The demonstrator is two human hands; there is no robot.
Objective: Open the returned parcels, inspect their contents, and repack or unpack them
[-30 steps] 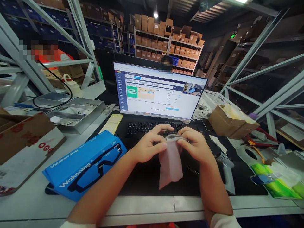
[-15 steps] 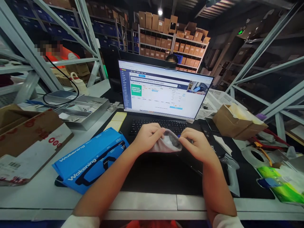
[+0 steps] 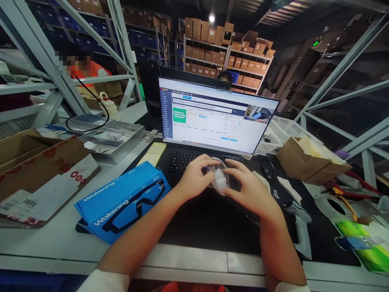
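A pale grey soft pouch (image 3: 223, 190) is held between my two hands above the dark desk mat. Its mouth is spread and faces me, and something white shows inside. My left hand (image 3: 196, 174) grips the left rim with curled fingers. On the opposite rim, my right hand (image 3: 247, 184) has its thumb and fingers bent around the edge. A pale flat piece shows behind the right hand; whether it belongs to the pouch I cannot tell. Beyond the hands lies a black keyboard (image 3: 180, 161), partly covered. A blue "Wakening" box (image 3: 121, 202) with a goggles picture lies by my left forearm.
A monitor (image 3: 209, 117) stands behind the keyboard. At left are an open carton (image 3: 48, 182) and a metal tray (image 3: 121, 148). A barcode scanner (image 3: 300, 231), tape roll (image 3: 331, 207), green packet (image 3: 364, 243) and small carton (image 3: 310, 162) sit at right. People are in the background.
The pouch has turned so its mouth now faces me more, showing the white inside. My right hand has shifted closer to my left. The whole view has moved slightly.
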